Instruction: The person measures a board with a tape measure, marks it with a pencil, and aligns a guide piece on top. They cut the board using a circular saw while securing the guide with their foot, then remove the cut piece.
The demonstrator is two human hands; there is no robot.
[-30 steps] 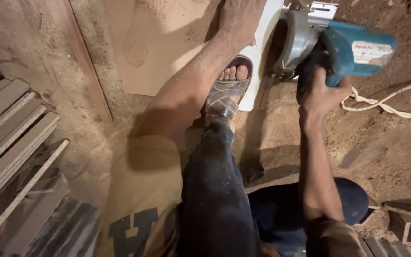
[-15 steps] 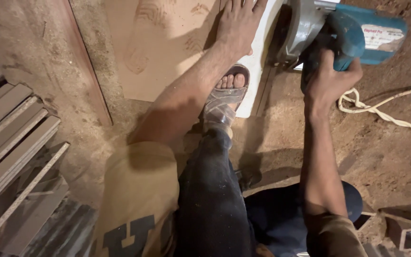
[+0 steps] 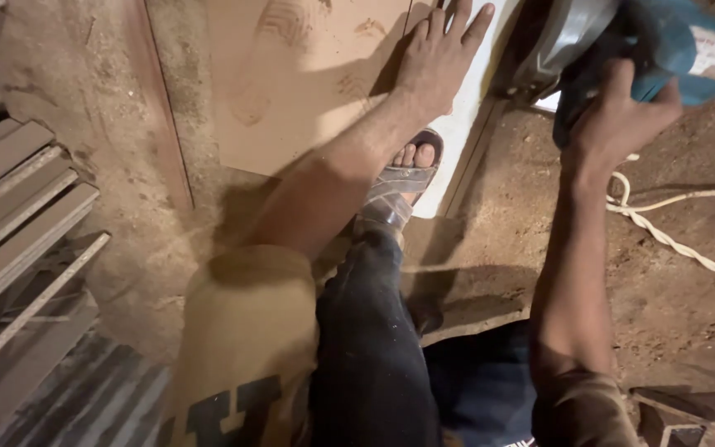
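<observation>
The circular saw (image 3: 622, 41) is cut off by the top edge, its blade hidden. The right hand (image 3: 614, 116) covers its handle. The board's (image 3: 308, 74) far end is out of frame.

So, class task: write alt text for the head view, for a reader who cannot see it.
A person's right hand grips a blue circular saw at the edge of a plywood sheet on a sawdust-covered floor, while the left hand and a sandalled foot press the sheet flat.

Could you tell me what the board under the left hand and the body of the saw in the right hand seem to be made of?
The board looks like plywood or similar sheet wood: flat, tan, matte, dusty, with a white-faced strip beside it. The saw seems to have a teal plastic housing and a grey, dull-shiny metal blade guard.
</observation>
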